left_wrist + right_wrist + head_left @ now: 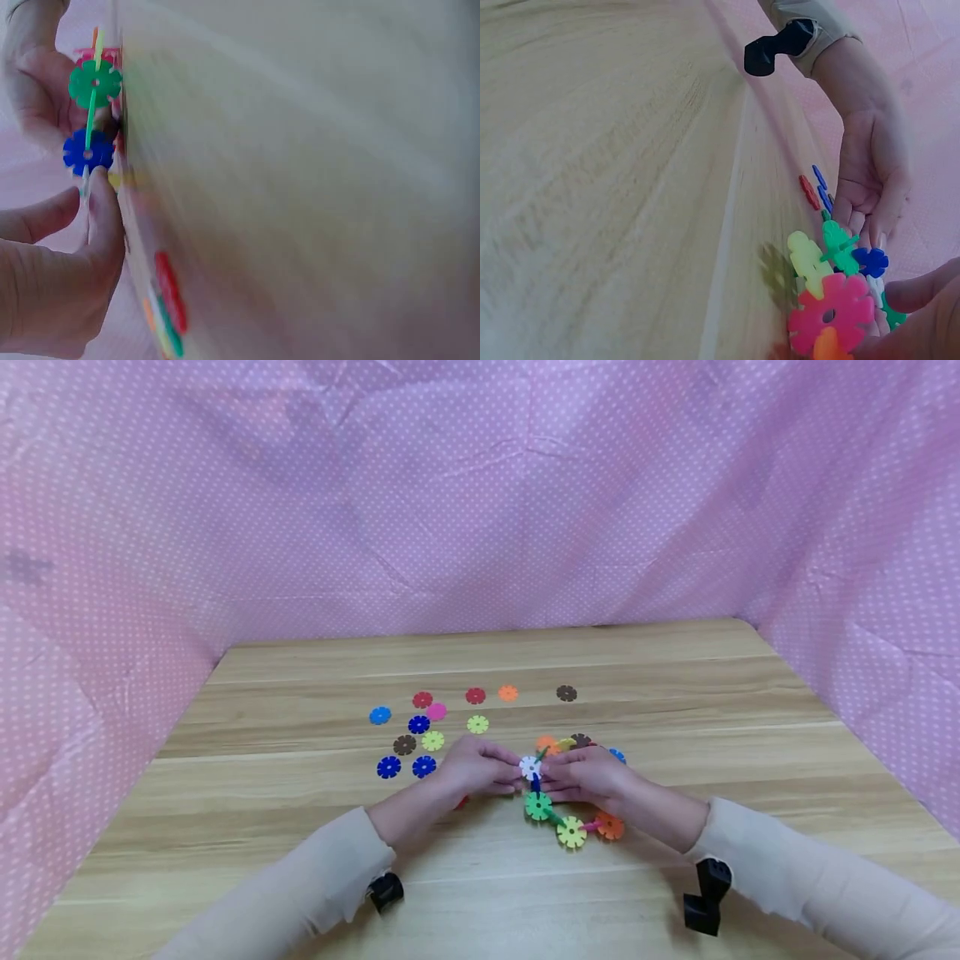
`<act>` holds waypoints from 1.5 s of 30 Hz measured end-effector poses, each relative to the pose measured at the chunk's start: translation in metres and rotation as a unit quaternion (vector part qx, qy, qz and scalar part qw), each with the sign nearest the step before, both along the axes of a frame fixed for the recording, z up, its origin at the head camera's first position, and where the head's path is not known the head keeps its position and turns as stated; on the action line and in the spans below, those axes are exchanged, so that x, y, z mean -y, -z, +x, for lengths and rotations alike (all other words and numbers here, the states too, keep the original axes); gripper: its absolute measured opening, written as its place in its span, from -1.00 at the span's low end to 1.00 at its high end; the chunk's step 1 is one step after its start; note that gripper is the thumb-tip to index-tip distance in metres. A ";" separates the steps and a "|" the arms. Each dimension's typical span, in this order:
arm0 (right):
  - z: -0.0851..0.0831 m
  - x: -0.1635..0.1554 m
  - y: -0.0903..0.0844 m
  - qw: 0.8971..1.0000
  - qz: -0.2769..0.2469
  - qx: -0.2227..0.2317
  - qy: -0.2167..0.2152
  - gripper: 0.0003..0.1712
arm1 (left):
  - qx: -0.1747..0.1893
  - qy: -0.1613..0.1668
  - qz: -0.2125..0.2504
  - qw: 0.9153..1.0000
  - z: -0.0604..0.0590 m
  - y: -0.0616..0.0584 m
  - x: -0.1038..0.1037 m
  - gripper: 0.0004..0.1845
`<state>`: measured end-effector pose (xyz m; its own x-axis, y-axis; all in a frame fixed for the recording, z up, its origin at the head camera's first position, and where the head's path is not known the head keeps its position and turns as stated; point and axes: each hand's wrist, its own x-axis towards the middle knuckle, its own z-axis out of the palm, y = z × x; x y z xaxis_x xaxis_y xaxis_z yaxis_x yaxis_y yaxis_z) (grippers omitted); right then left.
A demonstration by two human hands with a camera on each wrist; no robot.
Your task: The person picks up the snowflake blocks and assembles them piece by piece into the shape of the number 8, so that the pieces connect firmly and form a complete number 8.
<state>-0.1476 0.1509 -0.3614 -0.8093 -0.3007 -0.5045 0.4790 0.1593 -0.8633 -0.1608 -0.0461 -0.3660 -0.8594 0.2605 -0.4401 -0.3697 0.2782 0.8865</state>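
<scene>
A chain of slotted plastic discs (558,817) lies between my hands on the wooden table (675,693): white, blue, green, yellow, pink and orange. My left hand (513,770) pinches the white disc (529,767) at the chain's far end. From the other side, my right hand (546,772) grips the same chain just below that disc. In the left wrist view, thumb and finger of the left hand (86,199) nip the white piece below the blue disc (88,152) and green disc (94,82). The right wrist view shows the pink disc (831,311) nearest the right hand (915,300).
Several loose discs lie beyond the left hand, among them blue (387,767), brown (404,744), red (475,695) and orange (507,692). A few more (580,740) sit behind the right hand. Pink dotted cloth (480,485) walls the table on three sides.
</scene>
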 end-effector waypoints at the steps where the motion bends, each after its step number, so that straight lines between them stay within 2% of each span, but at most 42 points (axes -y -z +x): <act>1: 0.000 0.000 0.001 1.000 -0.006 0.006 0.007 -0.58 | -0.018 0.010 -0.026 0.999 -0.001 -0.002 0.003 -0.79; 4: -0.001 0.000 0.002 0.999 -0.025 0.024 0.021 -0.60 | -0.084 0.041 -0.103 0.990 -0.003 -0.006 0.018 -0.81; 6: -0.001 -0.001 0.002 0.999 -0.033 0.034 0.025 -0.62 | -0.128 0.059 -0.148 0.979 -0.003 -0.010 0.030 -0.85; 10: -0.001 -0.001 0.003 0.998 -0.034 0.041 0.022 -0.64 | -0.188 0.084 -0.221 0.953 0.003 -0.013 0.050 -0.93; 14: -0.002 -0.002 0.004 0.998 -0.033 0.041 0.022 -0.63 | -0.218 0.108 -0.265 0.933 0.013 -0.011 0.061 -0.92; 17: -0.002 -0.001 0.004 0.998 -0.032 0.039 0.021 -0.62 | -0.238 0.127 -0.281 0.921 0.019 -0.007 0.064 -0.89; 21: -0.002 -0.001 0.004 0.999 -0.033 0.038 0.019 -0.62 | -0.264 0.142 -0.288 0.910 0.025 -0.006 0.062 -0.87; 26: 0.000 0.001 0.003 0.999 -0.029 0.035 0.019 -0.65 | -0.268 0.148 -0.292 0.906 0.027 -0.006 0.060 -0.88; 33: 0.002 0.002 0.002 0.999 -0.022 0.034 0.011 -0.69 | -0.245 0.155 -0.302 0.908 0.028 -0.007 0.055 -0.85; 41: 0.003 0.004 0.003 0.999 -0.011 0.031 0.009 -0.58 | -0.213 0.173 -0.310 0.910 0.028 -0.006 0.053 -0.83; 45: 0.003 0.006 0.003 0.999 -0.006 0.032 0.009 -0.57 | -0.209 0.178 -0.304 0.912 0.027 -0.006 0.052 -0.86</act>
<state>-0.1449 0.1445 -0.3640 -0.7811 -0.2930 -0.5514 0.5358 0.1390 -0.8328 -0.1334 -0.0983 -0.3605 -0.8932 0.3735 -0.2504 0.1750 0.8016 0.5716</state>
